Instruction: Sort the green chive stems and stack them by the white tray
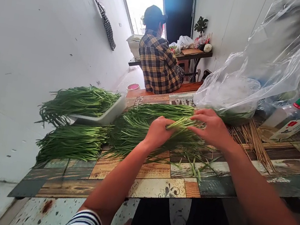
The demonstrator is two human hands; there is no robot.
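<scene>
My left hand [160, 131] is closed around a small bunch of garlic chives [179, 123], their pale stem ends pointing right. At those ends is my right hand [210, 128], thumb and fingers apart around the tips; whether it touches them is hard to see. Under and behind both hands spreads a loose pile of chives [139, 126] on the patchwork-patterned table [152, 186]. Trimmed scraps of leaf [195, 166] lie below my right hand. To the left, more chives [85, 100] fill a white tray [114, 110], and a neat stack of chives [76, 142] lies in front of it.
Thin wooden skewers [259, 146] lie right of my right hand. Behind them stand a clear plastic bag [229, 87] over a bowl and a plastic bottle [297, 110] with a white cap. A person in a plaid shirt [158, 64] sits beyond the table, near a second table [196, 55].
</scene>
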